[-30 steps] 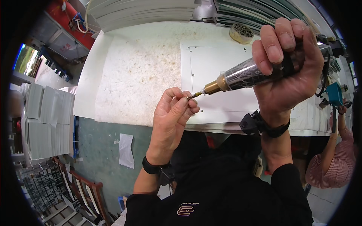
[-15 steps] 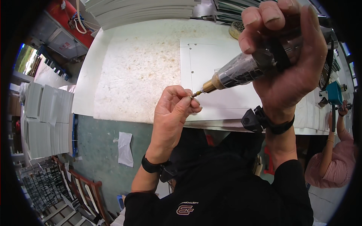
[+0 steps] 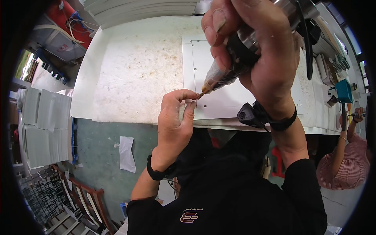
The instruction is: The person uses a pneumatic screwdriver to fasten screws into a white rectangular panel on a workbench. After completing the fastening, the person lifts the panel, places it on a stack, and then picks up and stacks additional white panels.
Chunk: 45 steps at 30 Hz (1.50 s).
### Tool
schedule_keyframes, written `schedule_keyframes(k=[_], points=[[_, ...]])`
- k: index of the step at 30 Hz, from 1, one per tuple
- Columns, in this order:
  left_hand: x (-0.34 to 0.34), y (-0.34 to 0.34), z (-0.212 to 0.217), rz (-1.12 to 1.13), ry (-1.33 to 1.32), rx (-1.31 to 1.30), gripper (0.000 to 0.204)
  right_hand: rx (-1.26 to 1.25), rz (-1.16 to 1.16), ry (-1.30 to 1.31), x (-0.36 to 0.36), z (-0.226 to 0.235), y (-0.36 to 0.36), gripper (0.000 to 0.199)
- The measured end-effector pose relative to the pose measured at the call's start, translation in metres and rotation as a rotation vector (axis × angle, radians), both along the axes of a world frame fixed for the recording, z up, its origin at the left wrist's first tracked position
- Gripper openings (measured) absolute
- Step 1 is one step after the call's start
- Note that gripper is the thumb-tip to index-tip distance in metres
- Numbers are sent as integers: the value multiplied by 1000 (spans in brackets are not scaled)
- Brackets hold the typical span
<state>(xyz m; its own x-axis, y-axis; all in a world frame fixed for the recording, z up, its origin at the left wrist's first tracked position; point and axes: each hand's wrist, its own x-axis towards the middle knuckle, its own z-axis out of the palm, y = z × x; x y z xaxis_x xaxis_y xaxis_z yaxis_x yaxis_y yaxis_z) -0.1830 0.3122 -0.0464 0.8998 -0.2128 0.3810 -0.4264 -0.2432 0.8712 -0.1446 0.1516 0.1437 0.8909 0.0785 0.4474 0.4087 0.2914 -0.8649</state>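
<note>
My right hand is wrapped around a power screwdriver, whose clear-wrapped body tilts down to the left. Its brass-coloured nose and bit meet the white panel near the panel's left edge. A small screw seems to be at the bit's tip, too small to see well. Beside the tip is my left hand, index finger stretched to the bit and thumb a little apart below it. Several small screw heads, one a dark screw head, dot the panel.
The panel lies on a stained white padded worktable. Stacked panels stand at its far side, and more stacked panels at left. A teal tool and a person in a striped top are at right.
The screwdriver and my right hand have moved left and down to the panel. My left thumb and index finger, pinched at the bit's tip before, are now slightly apart.
</note>
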Motion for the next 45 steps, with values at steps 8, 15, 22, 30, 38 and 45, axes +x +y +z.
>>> schedule_keyframes(k=[8,15,22,30,38,45], points=[[-1,0,1,28,-69,110,24,-121,-73,109,-5,-8,5,35],[-2,0,-1,21,-47,64,24,-142,-106,138,-6,-9,9,31],[-16,11,-7,63,-331,277,49,-222,70,172,5,-14,6,27],[-18,11,-13,84,-403,343,48,-532,94,36,11,-22,12,25],[-18,10,-3,76,-400,400,41,-559,183,-451,31,-46,12,26],[-4,5,9,122,-462,580,38,-191,213,-59,16,7,-16,39]])
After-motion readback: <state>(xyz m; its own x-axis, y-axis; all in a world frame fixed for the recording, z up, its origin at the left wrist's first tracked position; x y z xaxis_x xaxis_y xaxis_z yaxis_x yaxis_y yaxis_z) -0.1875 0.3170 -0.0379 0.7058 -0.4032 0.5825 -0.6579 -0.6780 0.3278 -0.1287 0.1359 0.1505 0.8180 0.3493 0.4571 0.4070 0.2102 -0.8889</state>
